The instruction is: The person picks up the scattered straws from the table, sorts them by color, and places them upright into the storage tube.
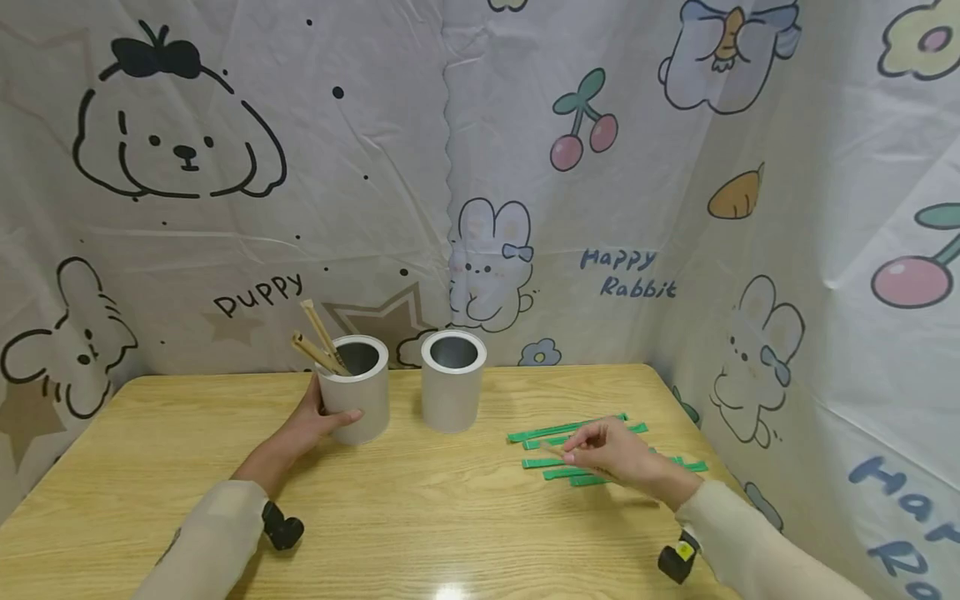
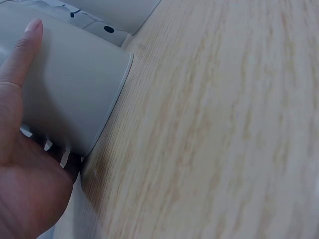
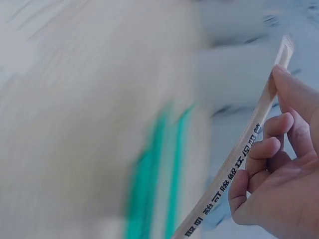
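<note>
My left hand (image 1: pixel 306 421) grips a whitish cylindrical canister (image 1: pixel 362 407) from its left side, thumb across the front. Several brown paper-wrapped straws (image 1: pixel 322 343) lean out of its top. In the left wrist view, the thumb (image 2: pixel 22 57) lies along the canister wall, and the other fingers are mostly hidden beneath it. My right hand (image 1: pixel 622 454) pinches a paper-wrapped straw (image 3: pixel 240 149) with dark printed characters, between thumb and forefinger near one end. It hangs above several green-wrapped straws (image 1: pixel 567 427) lying on the table.
A second similar canister (image 1: pixel 452 396) stands upright just right of the gripped one, its mouth showing no contents. The wooden table (image 1: pixel 450 517) meets a printed cloth backdrop (image 1: pixel 390 183) at the back and right. Dark wrist cameras sit on both forearms.
</note>
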A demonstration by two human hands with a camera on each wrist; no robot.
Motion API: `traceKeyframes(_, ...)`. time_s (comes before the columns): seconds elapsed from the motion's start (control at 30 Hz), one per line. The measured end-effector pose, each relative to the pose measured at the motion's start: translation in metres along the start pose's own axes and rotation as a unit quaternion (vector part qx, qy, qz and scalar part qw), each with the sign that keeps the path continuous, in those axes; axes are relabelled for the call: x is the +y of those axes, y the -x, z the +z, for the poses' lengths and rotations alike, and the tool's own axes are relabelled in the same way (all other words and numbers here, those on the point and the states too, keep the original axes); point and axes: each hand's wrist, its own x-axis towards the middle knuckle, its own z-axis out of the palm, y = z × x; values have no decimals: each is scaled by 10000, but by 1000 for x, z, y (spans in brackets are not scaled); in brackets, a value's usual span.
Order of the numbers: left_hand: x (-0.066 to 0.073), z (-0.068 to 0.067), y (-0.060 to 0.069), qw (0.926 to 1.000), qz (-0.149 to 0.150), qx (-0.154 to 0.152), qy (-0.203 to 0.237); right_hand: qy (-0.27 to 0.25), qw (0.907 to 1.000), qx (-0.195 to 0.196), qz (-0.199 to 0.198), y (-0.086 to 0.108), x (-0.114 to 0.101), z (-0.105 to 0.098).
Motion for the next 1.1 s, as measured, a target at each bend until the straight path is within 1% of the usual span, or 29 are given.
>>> traceKeyframes(0.13,0,-1,1,10000,-7,32,12,-499,9985,231,19,-20,-48,4)
traceKeyframes(0.2,0,-1,2,10000,-21,44,-9,-814,9960,339,-121,-33,-73,10)
traceKeyframes(0.27,-1,-1,2,10000,-16,61,14,-1204,9914,400,-309,-48,-97,19)
traceKeyframes(0.33,-2,-1,2,10000,-9,71,44,-1689,9825,419,-671,-63,-120,30)
traceKeyframes(0.4,-2,-1,2,9999,9,81,66,-2298,9672,409,-1004,-77,-141,41)
traceKeyframes(0.47,-1,-1,2,9999,35,77,71,-2916,9469,400,-1298,-92,-162,53)
traceKeyframes(0.53,0,0,2,9999,48,75,65,-3445,9262,417,-1477,-107,-182,64)
traceKeyframes(0.63,1,0,2,9999,53,97,26,-3990,9005,579,-1630,-132,-211,83)
traceKeyframes(0.7,1,0,2,9999,40,118,6,-4239,8865,730,-1703,-149,-228,95)
traceKeyframes(0.77,0,-1,2,9999,43,115,12,-4476,8723,869,-1765,-165,-241,107)
traceKeyframes(0.8,0,-1,2,9999,39,108,3,-4571,8670,915,-1760,-172,-246,112)
traceKeyframes(0.9,-1,-1,1,9999,29,89,50,-4778,8562,978,-1704,-190,-255,125)
traceKeyframes(1.03,-1,-1,1,10000,0,69,65,-4904,8498,1092,-1597,-208,-254,138)
traceKeyframes(1.1,0,-1,1,10000,-5,70,60,-4897,8492,1239,-1536,-215,-249,142)
